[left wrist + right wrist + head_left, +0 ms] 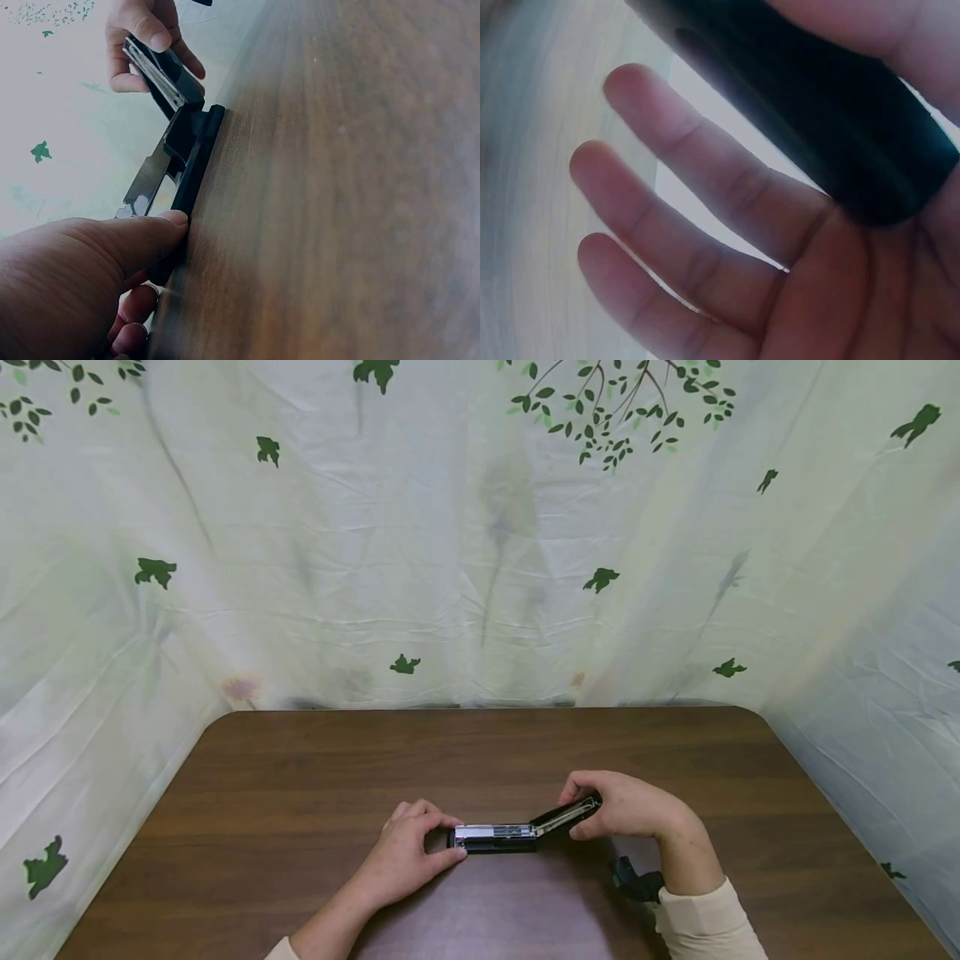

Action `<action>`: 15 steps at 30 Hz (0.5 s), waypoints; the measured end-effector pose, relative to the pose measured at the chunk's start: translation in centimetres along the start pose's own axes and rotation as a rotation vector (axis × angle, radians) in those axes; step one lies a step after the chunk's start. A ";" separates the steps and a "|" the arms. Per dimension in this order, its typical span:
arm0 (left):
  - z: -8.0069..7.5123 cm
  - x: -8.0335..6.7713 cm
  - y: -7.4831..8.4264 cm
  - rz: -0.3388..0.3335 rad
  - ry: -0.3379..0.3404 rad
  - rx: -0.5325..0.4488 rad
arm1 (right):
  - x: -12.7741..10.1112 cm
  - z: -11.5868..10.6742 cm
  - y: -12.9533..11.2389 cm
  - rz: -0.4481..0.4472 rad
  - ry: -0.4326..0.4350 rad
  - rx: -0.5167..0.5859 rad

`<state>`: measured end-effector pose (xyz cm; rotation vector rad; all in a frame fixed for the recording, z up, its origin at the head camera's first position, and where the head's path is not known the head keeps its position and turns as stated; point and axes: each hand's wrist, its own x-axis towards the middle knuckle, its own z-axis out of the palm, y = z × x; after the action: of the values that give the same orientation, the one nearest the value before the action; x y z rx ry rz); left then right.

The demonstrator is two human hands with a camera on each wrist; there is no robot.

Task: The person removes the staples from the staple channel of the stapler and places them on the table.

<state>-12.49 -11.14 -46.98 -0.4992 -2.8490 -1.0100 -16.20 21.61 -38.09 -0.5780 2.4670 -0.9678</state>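
Observation:
A black stapler [495, 838] lies along the wooden table, swung wide apart at its hinge, its metal staple channel [495, 832] showing. At the left end of the base, my left hand [408, 852] pinches it between thumb and fingers; the left wrist view has the thumb [161, 229] on the base's edge. The raised top arm [566, 816] slants up to the right, held by my right hand [633, 806] near its tip. In the right wrist view the dark top arm [817, 112] lies across the palm, with several fingers [705, 165] extended beside it.
The brown wooden table [337, 760] runs back to a pale hanging cloth [450, 568] printed with green leaves, which also closes in both sides. A dark strap-like device [637, 883] sits at my right wrist, beside the sleeve [705, 918].

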 end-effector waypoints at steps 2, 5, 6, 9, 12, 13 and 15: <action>0.0 0.0 0.0 -0.001 0.001 0.000 | -0.1 0.0 0.0 0.009 0.000 -0.007; 0.0 0.1 0.1 -0.001 0.004 -0.001 | -0.1 0.0 0.0 0.035 -0.002 -0.020; 0.0 0.1 0.1 -0.001 0.005 -0.001 | -0.1 0.0 0.0 0.046 -0.002 -0.025; 0.0 0.1 0.1 0.001 0.006 -0.004 | -0.1 0.1 0.1 0.083 -0.002 -0.046; -0.1 0.1 0.2 -0.001 0.007 -0.008 | -0.1 0.3 0.1 0.110 0.009 -0.097; -0.1 0.1 0.2 -0.002 0.007 -0.009 | -0.1 0.3 0.1 0.121 0.012 -0.110; -0.1 0.1 0.2 -0.003 0.005 -0.010 | -0.1 0.4 0.1 0.143 0.020 -0.133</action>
<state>-12.48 -11.04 -46.79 -0.4918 -2.8424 -1.0253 -15.92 21.49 -38.45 -0.4279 2.5652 -0.7620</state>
